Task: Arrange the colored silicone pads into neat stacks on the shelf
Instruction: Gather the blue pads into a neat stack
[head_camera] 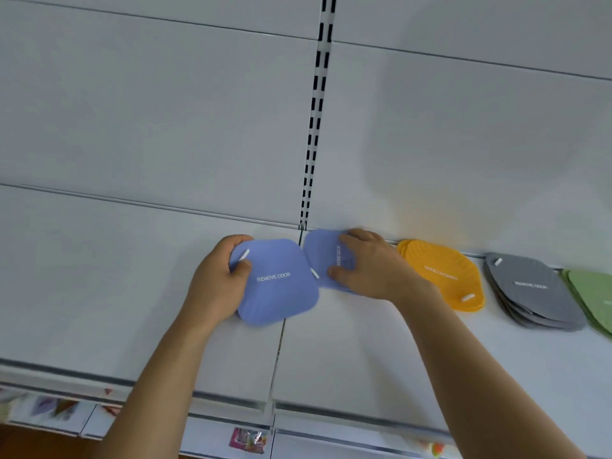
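**Two blue pads in hand at the shelf's slotted upright**

The green stack (596, 296), farthest right of the slotted upright (314, 127), is cut off by the frame edge, so its full outline cannot be seen. The print on the pad under the right hand (371, 263) is partly covered by fingers. Items below the shelf (132, 276) lip are blurred beyond telling.

Left of the upright, the white shelf surface lies bare out to its front edge. Right of it, the yellow stack (440, 276) and grey stack (530, 289) sit near the back panel, just beside each other.

The left hand (215, 279) curls round the edge of a blue pad (278, 283), thumb on top, directly below the upright. The right hand pinches a second blue pad (326, 256) just right of it. The pads are soft, rounded squares with fine ribbing and white tabs.
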Available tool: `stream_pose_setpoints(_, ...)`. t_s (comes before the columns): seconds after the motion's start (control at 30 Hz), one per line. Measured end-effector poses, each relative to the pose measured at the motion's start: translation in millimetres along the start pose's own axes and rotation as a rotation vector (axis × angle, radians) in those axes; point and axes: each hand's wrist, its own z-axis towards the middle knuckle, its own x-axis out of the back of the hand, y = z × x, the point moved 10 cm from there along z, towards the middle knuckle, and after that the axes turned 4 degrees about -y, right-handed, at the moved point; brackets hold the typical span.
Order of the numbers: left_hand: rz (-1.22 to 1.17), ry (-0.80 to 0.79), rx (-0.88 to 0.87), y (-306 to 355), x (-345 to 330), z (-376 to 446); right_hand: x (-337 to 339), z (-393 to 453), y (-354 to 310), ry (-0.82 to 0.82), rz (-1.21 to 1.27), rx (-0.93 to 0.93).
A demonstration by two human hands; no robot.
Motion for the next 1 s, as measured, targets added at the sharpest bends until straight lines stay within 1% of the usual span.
stream_pose_setpoints(0.1,0.020,0.055,0.022,-0.5,5.2,-3.0,3.4,2.9,4.7,0.009,-0.048,-0.023)
stream_pose_setpoints(0.23,-0.039,0.133,0.063,-7.2,10.1,-5.3,8.4,4.9,8.5,0.048,-0.066,-0.031)
stream_pose_setpoints(0.33,-0.075,0.173,0.044,-3.3,13.9,-7.7,1.8,3.3,12.3,0.053,-0.005,-0.048)
stream_pose_setpoints(0.43,-0.133,0.218,0.012,0.9,22.5,-10.0,3.9,4.6,16.2,0.050,0.004,-0.078)
stream_pose_setpoints(0.57,-0.189,0.201,0.034,0.5,18.7,-9.2,11.4,9.9,16.7,0.028,-0.047,-0.102)
stream_pose_setpoints(0.7,-0.168,0.185,0.024,5.0,13.1,-10.4,14.0,14.0,17.6,0.038,-0.047,-0.129)
stream_pose_setpoints(1.0,-0.173,0.184,0.025,3.1,11.8,-6.6,25.8,16.8,7.2,0.178,-0.203,-0.151)
